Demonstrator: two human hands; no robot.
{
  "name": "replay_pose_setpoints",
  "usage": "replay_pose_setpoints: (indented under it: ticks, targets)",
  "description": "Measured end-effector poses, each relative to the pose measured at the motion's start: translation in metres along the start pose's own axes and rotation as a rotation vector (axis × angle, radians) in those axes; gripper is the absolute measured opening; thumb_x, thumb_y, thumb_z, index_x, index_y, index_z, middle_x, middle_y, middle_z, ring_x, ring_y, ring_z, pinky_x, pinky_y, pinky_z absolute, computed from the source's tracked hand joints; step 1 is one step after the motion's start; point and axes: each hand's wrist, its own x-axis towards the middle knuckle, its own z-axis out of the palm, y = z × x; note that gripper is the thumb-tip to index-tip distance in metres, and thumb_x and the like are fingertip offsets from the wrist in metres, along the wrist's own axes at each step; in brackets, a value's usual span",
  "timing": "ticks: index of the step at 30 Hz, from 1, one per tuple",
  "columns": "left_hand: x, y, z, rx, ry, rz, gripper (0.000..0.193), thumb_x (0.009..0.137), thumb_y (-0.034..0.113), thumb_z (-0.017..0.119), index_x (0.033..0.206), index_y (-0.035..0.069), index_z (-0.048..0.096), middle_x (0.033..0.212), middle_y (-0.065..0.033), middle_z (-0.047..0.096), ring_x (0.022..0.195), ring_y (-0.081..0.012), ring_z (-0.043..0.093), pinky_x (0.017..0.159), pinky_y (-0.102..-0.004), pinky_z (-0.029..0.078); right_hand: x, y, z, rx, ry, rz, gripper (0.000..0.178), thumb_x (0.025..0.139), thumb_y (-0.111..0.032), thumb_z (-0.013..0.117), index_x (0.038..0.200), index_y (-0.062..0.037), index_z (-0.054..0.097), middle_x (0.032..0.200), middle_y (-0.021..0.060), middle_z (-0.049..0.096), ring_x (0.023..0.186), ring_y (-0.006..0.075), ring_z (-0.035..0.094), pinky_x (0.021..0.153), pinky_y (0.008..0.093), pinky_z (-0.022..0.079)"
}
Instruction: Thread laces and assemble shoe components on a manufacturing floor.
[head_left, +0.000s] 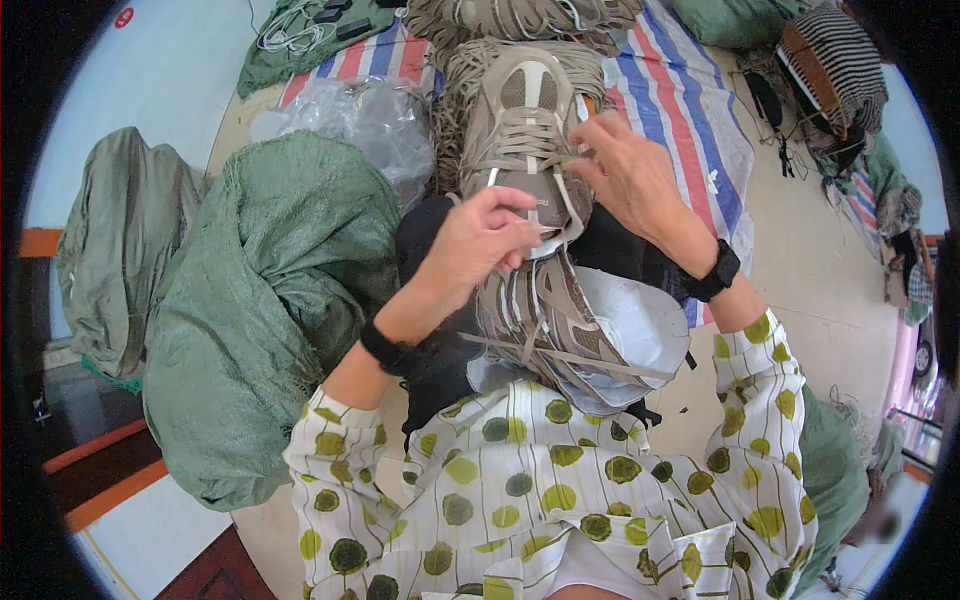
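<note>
A tan and grey shoe upper [520, 130] with beige laces lies across my lap, toe pointing away from me. My left hand [480, 240] pinches its near edge by the white lining. My right hand [630, 170] grips the laces on its right side. A second tan shoe upper [550, 320] with loose laces rests on my lap below the first, under my left wrist. Both wrists wear black bands.
A large green woven sack [260, 300] bulges at my left, another green sack [120, 240] behind it. A clear plastic bag [370, 120] and a pile of beige laces [470, 70] lie on a striped mat [680, 110]. A striped bag [835, 60] is far right.
</note>
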Motion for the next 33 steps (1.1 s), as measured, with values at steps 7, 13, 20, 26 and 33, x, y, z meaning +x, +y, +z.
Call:
replay_pose_setpoints:
  ticks: [7,13,20,26,33]
  targets:
    - [0.003,0.007,-0.042,0.225,0.391,0.217,0.007,0.079,0.008,0.06,0.085,0.004,0.059,0.069,0.0026,0.055,0.054,-0.0038,0.047,0.05,-0.0166,0.038,0.021,-0.015,0.033,0.094,-0.016,-0.151,0.016,0.076,-0.019,0.058,0.085,-0.0059,0.057,0.08,0.0112,0.055,0.072,0.0305,0.058,0.06,0.0407,0.046]
    - [0.026,0.008,-0.038,0.688,0.501,0.386,0.009,0.075,0.009,0.061,0.082,0.003,0.06,0.063,0.0007,0.055,0.055,-0.0079,0.049,0.054,-0.022,0.041,0.04,0.003,0.04,0.323,-0.085,0.073,0.017,0.072,-0.018,0.057,0.074,-0.0002,0.058,0.062,0.0108,0.057,0.058,0.0227,0.056,0.056,0.0333,0.044]
    - [0.039,0.025,-0.041,1.378,0.391,0.714,0.006,0.071,0.007,0.056,0.075,0.004,0.054,0.072,-0.0107,0.052,0.065,-0.0271,0.055,0.058,-0.0356,0.044,0.043,0.0,0.035,0.32,-0.144,0.112,0.021,0.072,-0.02,0.056,0.075,0.0006,0.059,0.066,0.0148,0.06,0.062,0.029,0.06,0.059,0.0371,0.047]
    - [0.051,0.029,-0.034,1.666,0.215,0.877,0.015,0.072,0.014,0.06,0.083,0.005,0.053,0.078,-0.01,0.051,0.073,-0.0288,0.055,0.061,-0.0385,0.045,0.04,0.006,0.031,0.511,-0.145,0.168,0.025,0.075,-0.023,0.059,0.075,0.0017,0.057,0.067,0.0149,0.059,0.069,0.031,0.059,0.063,0.0381,0.046]
    - [0.018,0.012,-0.009,1.386,0.544,0.663,0.02,0.074,0.017,0.063,0.086,0.006,0.054,0.082,-0.0099,0.05,0.078,-0.03,0.056,0.063,-0.0391,0.047,-0.016,-0.015,0.015,0.008,-0.024,0.119,0.03,0.074,-0.019,0.063,0.093,0.0,0.05,0.089,0.0182,0.05,0.083,0.0345,0.054,0.068,0.0414,0.046]
